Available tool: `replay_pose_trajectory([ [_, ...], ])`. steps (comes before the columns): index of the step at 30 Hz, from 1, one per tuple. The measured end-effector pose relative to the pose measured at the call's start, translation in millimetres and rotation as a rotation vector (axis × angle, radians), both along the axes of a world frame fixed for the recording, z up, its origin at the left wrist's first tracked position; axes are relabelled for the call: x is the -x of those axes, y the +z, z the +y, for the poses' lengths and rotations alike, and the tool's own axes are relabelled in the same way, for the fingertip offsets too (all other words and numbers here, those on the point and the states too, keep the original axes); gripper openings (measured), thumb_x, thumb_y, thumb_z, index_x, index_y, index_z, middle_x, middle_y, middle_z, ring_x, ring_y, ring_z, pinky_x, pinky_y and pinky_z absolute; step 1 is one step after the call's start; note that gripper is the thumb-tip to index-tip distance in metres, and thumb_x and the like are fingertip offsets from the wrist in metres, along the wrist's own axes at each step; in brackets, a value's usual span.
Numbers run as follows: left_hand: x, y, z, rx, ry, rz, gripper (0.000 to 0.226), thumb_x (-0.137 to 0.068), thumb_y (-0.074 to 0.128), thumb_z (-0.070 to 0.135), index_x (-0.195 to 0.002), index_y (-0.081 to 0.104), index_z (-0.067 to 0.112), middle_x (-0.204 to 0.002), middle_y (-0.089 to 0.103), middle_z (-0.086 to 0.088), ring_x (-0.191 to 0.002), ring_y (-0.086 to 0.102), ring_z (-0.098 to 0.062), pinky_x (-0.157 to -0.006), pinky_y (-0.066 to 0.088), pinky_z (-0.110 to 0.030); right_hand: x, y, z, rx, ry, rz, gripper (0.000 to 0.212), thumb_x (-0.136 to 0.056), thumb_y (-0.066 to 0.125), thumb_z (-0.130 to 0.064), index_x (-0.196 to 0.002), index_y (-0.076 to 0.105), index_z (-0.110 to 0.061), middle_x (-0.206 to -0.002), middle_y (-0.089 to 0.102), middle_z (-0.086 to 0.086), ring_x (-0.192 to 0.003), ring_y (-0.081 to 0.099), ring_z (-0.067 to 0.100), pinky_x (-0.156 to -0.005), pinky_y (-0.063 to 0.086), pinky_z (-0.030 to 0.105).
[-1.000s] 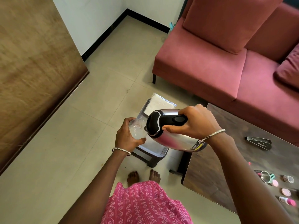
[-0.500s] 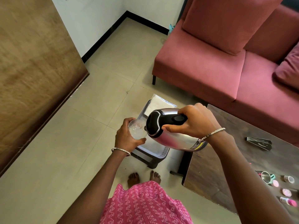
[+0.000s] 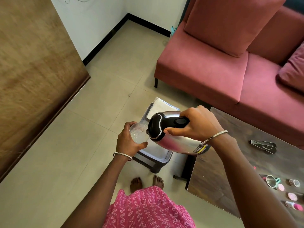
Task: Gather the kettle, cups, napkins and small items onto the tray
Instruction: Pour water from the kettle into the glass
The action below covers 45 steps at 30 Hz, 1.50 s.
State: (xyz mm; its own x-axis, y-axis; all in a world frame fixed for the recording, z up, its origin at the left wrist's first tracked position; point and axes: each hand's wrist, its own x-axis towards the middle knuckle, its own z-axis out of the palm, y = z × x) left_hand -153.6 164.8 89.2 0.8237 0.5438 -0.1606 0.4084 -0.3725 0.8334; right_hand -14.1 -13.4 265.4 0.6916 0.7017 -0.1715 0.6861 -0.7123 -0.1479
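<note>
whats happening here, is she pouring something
Yes, it looks that way. The right hand tips a steel kettle by its black handle, spout at the rim of a clear cup held in the left hand. Both are above a white tray holding napkins. Small items sit on the wooden table.

**A:** what's the person wearing?

**B:** pink garment [image 3: 148, 209] with a small white zigzag print, no sleeves showing on either arm. Thin silver bangle [image 3: 122, 155] on the left wrist, matching bangle [image 3: 214, 137] on the right (beaded-looking edge). Bare feet [image 3: 146, 182].
</note>
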Motion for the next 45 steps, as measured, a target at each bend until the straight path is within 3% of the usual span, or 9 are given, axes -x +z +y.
replay_pose_trajectory([
  [11, 0, -2, 1, 0.003, 0.008, -0.003, 0.088, -0.045, 0.093, 0.03, -0.12, 0.047, 0.024, -0.116, 0.063, 0.003, -0.097, 0.063, -0.024, -0.08, 0.057, -0.035, -2, -3, 2, 0.009, -0.003, 0.025, 0.079, -0.063, 0.062, -0.084, -0.052, 0.03, -0.012, -0.043, 0.031, 0.002, -0.046, 0.035, 0.025, -0.044, 0.027, 0.032],
  [24, -2, -5, 5, -0.017, 0.014, 0.001, 0.088, -0.045, 0.093, 0.031, -0.119, 0.047, 0.025, -0.115, 0.063, 0.004, -0.097, 0.063, -0.024, -0.079, 0.057, -0.035, -5, -5, 7, 0.017, -0.007, 0.021, 0.08, -0.062, 0.061, -0.086, -0.051, 0.03, -0.013, -0.042, 0.031, -0.001, -0.042, 0.034, 0.018, -0.041, 0.022, 0.027],
  [32, -3, -9, 8, -0.005, 0.01, 0.006, 0.089, -0.044, 0.093, 0.033, -0.119, 0.046, 0.026, -0.116, 0.063, 0.004, -0.096, 0.062, -0.021, -0.075, 0.05, -0.023, -7, -6, 12, 0.026, -0.003, 0.02, 0.079, -0.062, 0.061, -0.086, -0.051, 0.031, -0.014, -0.043, 0.032, -0.001, -0.043, 0.035, 0.017, -0.042, 0.021, 0.027],
  [45, -7, -14, 9, -0.01, 0.0, 0.008, 0.089, -0.043, 0.093, 0.032, -0.119, 0.046, 0.025, -0.117, 0.063, 0.004, -0.097, 0.062, -0.022, -0.075, 0.05, -0.025, -14, -14, 13, 0.043, -0.01, 0.028, 0.08, -0.062, 0.057, -0.09, -0.055, 0.042, -0.011, -0.047, 0.042, 0.0, -0.049, 0.046, 0.023, -0.045, 0.034, 0.031],
])
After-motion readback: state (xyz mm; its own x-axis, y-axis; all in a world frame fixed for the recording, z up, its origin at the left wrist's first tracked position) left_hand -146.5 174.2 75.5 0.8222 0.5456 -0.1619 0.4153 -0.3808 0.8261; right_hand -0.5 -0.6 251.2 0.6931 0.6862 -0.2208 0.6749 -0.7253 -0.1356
